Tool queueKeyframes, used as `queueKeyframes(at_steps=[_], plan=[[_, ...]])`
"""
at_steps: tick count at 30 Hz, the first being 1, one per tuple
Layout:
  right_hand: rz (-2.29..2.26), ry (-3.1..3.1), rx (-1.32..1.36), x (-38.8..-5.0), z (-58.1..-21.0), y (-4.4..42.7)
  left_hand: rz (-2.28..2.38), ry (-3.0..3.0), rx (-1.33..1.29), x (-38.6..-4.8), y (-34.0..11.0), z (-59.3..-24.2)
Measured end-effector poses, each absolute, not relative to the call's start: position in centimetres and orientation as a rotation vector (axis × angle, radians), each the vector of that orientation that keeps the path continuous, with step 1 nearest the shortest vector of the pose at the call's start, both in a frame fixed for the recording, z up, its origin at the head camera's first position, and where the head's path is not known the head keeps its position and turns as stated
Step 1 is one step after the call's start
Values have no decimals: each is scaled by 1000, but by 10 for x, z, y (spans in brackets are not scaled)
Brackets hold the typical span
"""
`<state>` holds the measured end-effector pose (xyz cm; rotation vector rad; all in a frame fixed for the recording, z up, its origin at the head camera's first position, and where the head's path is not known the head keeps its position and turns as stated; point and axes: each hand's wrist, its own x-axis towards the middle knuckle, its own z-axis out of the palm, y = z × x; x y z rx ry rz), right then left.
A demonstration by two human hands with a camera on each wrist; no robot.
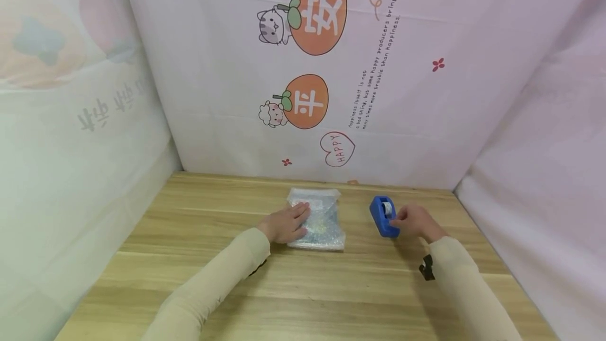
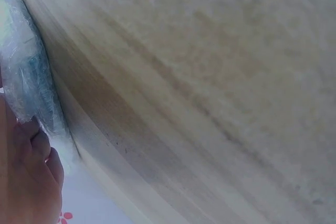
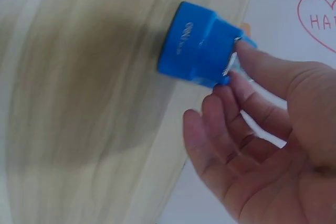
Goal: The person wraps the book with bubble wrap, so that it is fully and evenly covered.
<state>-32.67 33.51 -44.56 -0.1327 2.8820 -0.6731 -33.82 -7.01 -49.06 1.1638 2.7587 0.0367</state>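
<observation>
A flat package in clear bubble wrap (image 1: 329, 220) lies on the wooden table. My left hand (image 1: 285, 223) rests on its left side with the fingers extended. To the right stands a blue tape dispenser (image 1: 381, 216) holding a roll of tape (image 1: 387, 209). At the dispenser's near end is my right hand (image 1: 416, 221). In the right wrist view, its thumb and index finger pinch the tape's end at the cutting edge of the dispenser (image 3: 194, 48); the other fingers are loosely bent. Only an edge of the wrapped package (image 2: 31, 72) shows in the left wrist view, beside the left fingers.
The wooden tabletop (image 1: 303, 293) ends at a printed white cloth (image 1: 227, 93) behind. Pale cloth walls close off the left (image 1: 71, 172) and the right (image 1: 544, 199). A dark band (image 1: 427, 267) is on the right wrist.
</observation>
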Motion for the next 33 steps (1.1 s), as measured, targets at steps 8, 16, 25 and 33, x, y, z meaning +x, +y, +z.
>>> queueKeyframes(at_steps=[8, 16, 25, 33], plan=[[-518, 2789, -21, -333, -426, 316, 23, 2775, 1154, -342, -70, -492], [-760, 2534, 132, -335, -426, 323, 64, 2750, 1136, -338, -70, -490], [-1224, 2230, 228, -335, -432, 345, 34, 2750, 1155, -340, -68, -493], [-1376, 2035, 304, -339, -433, 348, 15, 2758, 1151, -339, -69, -492]])
